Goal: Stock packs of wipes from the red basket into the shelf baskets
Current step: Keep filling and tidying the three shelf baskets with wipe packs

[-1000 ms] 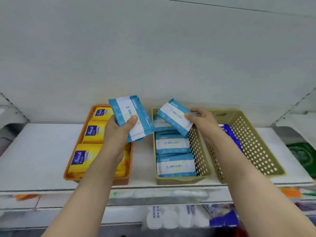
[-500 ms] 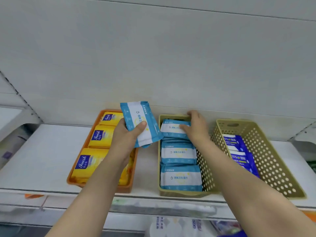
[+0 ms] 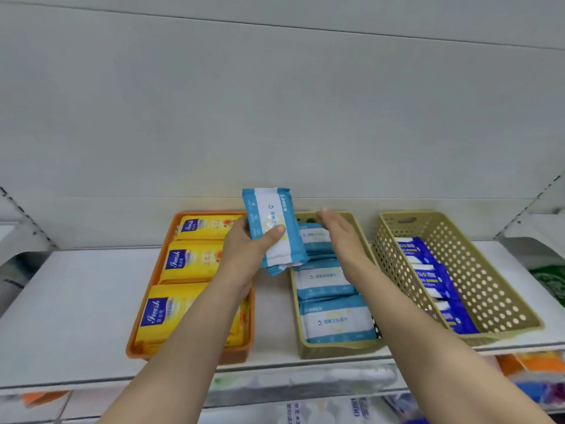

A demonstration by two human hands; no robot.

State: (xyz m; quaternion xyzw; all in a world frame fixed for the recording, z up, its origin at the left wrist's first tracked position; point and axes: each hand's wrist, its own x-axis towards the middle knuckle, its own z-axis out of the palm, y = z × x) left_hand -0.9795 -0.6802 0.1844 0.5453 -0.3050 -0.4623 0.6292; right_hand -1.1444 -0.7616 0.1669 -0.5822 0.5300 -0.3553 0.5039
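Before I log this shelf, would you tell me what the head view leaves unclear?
- Red basket: outside the head view.
- Rear pack in the middle basket: partly covered by the right hand.
- Whether the left hand holds one light-blue pack or several: the front pack hides it.
- Lower shelf goods: blurred, cut by the bottom edge.

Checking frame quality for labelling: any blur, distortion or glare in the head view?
Head view: right hand fingertips smeared by motion; left hand and its light-blue pack sharp. Wide-angle bends the shelf edge; lower shelf goods are soft. Lighting flat, no glare.
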